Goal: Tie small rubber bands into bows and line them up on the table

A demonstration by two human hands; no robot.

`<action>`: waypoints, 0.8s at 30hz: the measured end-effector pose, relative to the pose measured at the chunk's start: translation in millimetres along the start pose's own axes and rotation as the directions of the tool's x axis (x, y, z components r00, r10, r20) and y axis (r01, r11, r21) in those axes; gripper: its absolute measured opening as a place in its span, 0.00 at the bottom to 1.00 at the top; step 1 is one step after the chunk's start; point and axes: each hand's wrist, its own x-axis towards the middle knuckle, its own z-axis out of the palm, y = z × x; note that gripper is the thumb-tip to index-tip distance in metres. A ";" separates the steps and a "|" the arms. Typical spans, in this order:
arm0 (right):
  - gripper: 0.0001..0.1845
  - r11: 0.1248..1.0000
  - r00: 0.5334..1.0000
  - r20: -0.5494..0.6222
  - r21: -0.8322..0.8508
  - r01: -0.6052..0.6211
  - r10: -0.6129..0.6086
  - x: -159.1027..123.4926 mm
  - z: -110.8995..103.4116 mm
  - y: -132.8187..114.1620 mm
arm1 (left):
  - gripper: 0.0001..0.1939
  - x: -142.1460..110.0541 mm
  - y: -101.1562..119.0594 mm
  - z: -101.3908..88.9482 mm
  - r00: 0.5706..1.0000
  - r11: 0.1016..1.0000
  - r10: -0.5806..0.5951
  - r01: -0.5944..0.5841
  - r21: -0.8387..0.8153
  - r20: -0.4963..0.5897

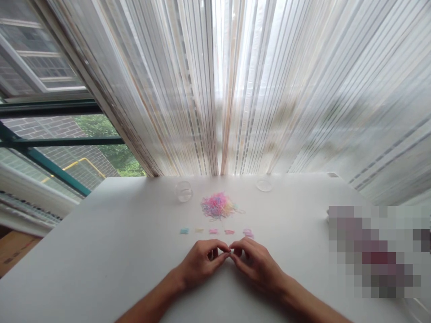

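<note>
My left hand point(206, 259) and my right hand point(255, 260) meet fingertip to fingertip low over the white table point(111, 251). Each one is closed in a pinch of thumb and forefinger. Whatever lies between the tips is too small to make out. Just beyond the fingers runs a row of small bundles: blue point(184, 231), pale yellow point(199, 230), pink point(213, 231), coral point(229, 232) and lilac point(248, 233). Farther back lies a loose heap of thin pastel strands, which look like small rubber bands point(218, 205).
A clear round container point(184, 192) stands left of the heap, and a clear shallow disc, perhaps its lid point(263, 185), lies to the right. Striped sheer curtains point(229, 112) hang at the table's far edge. Something blurred out point(377, 255) occupies the right side.
</note>
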 end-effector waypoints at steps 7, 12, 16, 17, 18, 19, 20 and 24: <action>0.05 0.999 0.999 0.018 0.009 -0.034 0.033 0.5 0.2 0.2 | 0.10 0.3 2.2 -1.5 1.000 0.999 -0.023 0.023 -0.028 -0.005; 0.05 0.999 0.999 0.023 0.022 -0.030 0.029 -0.2 0.2 1.6 | 0.09 0.8 0.8 -1.0 1.000 0.999 -0.020 0.020 -0.037 0.000; 0.05 0.999 0.999 0.013 0.023 -0.030 0.030 -0.7 0.6 1.1 | 0.08 1.0 -0.1 -0.5 1.000 0.998 -0.021 0.021 -0.060 0.002; 0.05 0.999 0.999 0.011 0.021 -0.031 0.031 -0.5 0.5 0.9 | 0.08 1.1 -0.2 -0.5 1.000 0.998 -0.023 0.023 -0.065 0.002; 0.05 0.999 0.999 0.008 0.019 -0.032 0.032 -0.3 0.4 0.7 | 0.08 1.2 -0.2 -0.6 1.000 0.997 -0.027 0.027 -0.069 0.002; 0.05 0.999 0.999 0.006 0.017 -0.031 0.031 0.1 0.2 0.5 | 0.08 1.3 -0.2 -0.6 1.000 0.997 -0.031 0.031 -0.072 0.002; 0.05 0.999 1.000 0.002 0.015 -0.029 0.029 0.5 -0.1 0.3 | 0.08 1.4 -0.2 -0.7 0.999 0.996 -0.037 0.037 -0.075 0.004; 0.05 1.000 1.000 -0.001 0.004 -0.026 0.026 2.2 -1.9 -0.8 | 0.07 1.9 -0.8 -1.0 0.999 0.996 -0.047 0.047 -0.082 -0.007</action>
